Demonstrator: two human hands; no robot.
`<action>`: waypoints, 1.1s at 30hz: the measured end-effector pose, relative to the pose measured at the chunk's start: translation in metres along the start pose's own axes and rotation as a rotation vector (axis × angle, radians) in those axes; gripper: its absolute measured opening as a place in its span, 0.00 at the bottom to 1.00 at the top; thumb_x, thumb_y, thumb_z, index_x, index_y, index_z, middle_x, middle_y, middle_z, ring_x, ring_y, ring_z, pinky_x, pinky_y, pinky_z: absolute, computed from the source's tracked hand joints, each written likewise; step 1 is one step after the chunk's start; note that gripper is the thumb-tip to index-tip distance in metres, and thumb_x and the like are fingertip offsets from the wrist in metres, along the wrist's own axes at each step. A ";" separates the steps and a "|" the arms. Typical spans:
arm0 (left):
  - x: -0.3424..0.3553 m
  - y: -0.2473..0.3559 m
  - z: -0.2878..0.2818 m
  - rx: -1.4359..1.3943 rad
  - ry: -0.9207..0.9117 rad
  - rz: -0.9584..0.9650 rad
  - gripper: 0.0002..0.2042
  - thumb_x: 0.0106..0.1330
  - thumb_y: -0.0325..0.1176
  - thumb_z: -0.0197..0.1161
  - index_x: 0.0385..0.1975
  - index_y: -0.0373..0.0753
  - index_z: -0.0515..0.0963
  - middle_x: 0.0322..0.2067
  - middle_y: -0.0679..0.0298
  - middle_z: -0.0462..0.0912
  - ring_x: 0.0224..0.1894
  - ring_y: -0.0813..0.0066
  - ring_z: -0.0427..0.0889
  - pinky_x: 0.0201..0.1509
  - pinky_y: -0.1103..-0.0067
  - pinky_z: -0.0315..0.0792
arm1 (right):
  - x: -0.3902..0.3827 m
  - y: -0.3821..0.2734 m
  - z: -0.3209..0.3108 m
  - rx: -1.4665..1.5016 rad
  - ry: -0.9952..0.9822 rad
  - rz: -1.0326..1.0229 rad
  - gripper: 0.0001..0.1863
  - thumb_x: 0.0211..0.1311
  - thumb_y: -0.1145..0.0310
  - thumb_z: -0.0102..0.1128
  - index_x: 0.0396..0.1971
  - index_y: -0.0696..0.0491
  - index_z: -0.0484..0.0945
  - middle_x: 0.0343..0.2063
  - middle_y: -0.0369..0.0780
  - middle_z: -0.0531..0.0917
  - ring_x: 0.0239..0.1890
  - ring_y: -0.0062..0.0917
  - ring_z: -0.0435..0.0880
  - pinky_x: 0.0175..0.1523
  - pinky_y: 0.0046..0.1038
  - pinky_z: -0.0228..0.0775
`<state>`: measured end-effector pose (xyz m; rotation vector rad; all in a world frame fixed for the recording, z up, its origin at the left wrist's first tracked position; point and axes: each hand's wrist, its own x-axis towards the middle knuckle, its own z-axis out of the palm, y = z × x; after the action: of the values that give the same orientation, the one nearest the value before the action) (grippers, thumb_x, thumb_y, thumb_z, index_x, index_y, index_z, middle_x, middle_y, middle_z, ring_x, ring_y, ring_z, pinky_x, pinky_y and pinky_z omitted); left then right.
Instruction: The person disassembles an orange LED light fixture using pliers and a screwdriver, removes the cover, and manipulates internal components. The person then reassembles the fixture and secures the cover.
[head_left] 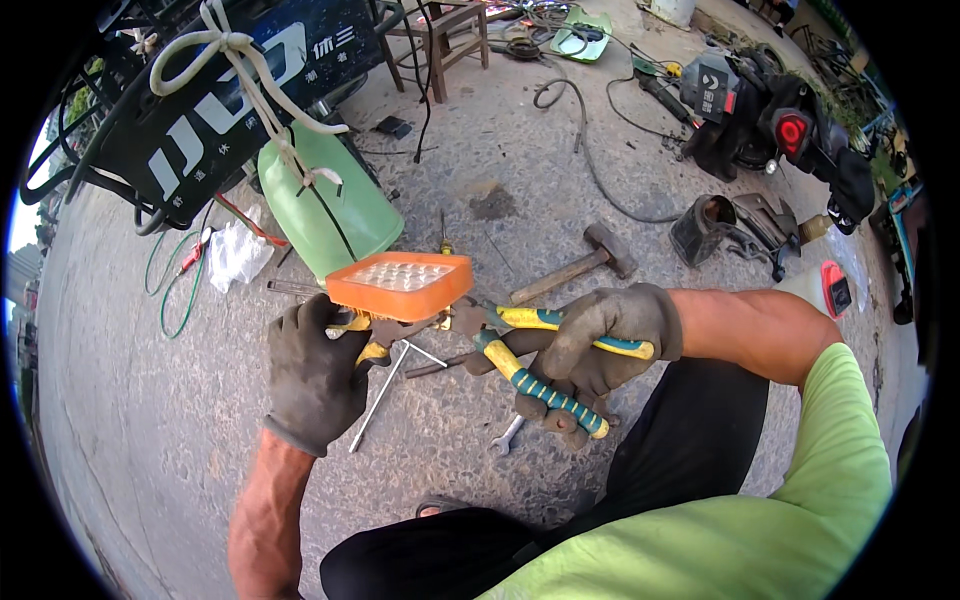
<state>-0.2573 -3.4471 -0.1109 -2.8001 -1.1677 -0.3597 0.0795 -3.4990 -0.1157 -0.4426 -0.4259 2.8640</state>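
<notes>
My left hand (318, 375), in a dark grey work glove, is closed around the yellow handles of a tool that looks like pliers (400, 331). An orange rectangular reflector (400, 285) with a clear bumpy face sits just above that tool's jaws. How the reflector is fixed is hidden. My gloved right hand (600, 340) grips a second pair of pliers (530, 375) with yellow and teal handles spread apart. The jaws of the second pair point left, at a small brass-coloured piece (445, 320) beneath the reflector's right end. Whether they touch it I cannot tell.
On the concrete lie a hammer (580, 268), a bent metal rod (380, 400) and a spanner (507, 437). A green mudguard-like panel (330, 200) hangs ahead, below a dark vehicle plate (220, 110). To the right are a welding mask (703, 230) and cables (590, 160).
</notes>
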 end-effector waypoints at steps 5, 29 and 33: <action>-0.014 0.062 0.029 -0.333 -0.028 -0.351 0.17 0.55 0.30 0.70 0.45 0.36 0.80 0.50 0.43 0.73 0.52 0.42 0.75 0.54 0.56 0.74 | 0.015 0.011 0.023 -0.210 0.352 -0.105 0.16 0.72 0.65 0.55 0.51 0.60 0.75 0.39 0.43 0.83 0.39 0.33 0.87 0.51 0.43 0.80; -0.017 0.052 0.046 -0.339 0.022 -0.268 0.16 0.55 0.33 0.69 0.43 0.38 0.81 0.45 0.43 0.71 0.48 0.43 0.75 0.48 0.56 0.73 | 0.015 0.006 0.013 -0.102 0.276 -0.074 0.18 0.72 0.65 0.57 0.54 0.61 0.74 0.39 0.46 0.83 0.39 0.33 0.88 0.53 0.44 0.82; -0.010 0.072 0.041 -0.482 -0.070 -0.329 0.19 0.57 0.35 0.70 0.48 0.38 0.79 0.47 0.41 0.72 0.51 0.44 0.76 0.49 0.55 0.77 | 0.025 0.012 0.017 -0.240 0.398 -0.114 0.15 0.72 0.64 0.59 0.47 0.62 0.76 0.39 0.45 0.83 0.38 0.33 0.88 0.51 0.42 0.82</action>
<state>-0.2057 -3.4973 -0.1524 -3.0179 -1.7758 -0.6507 0.0492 -3.5087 -0.1108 -0.9729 -0.6932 2.5359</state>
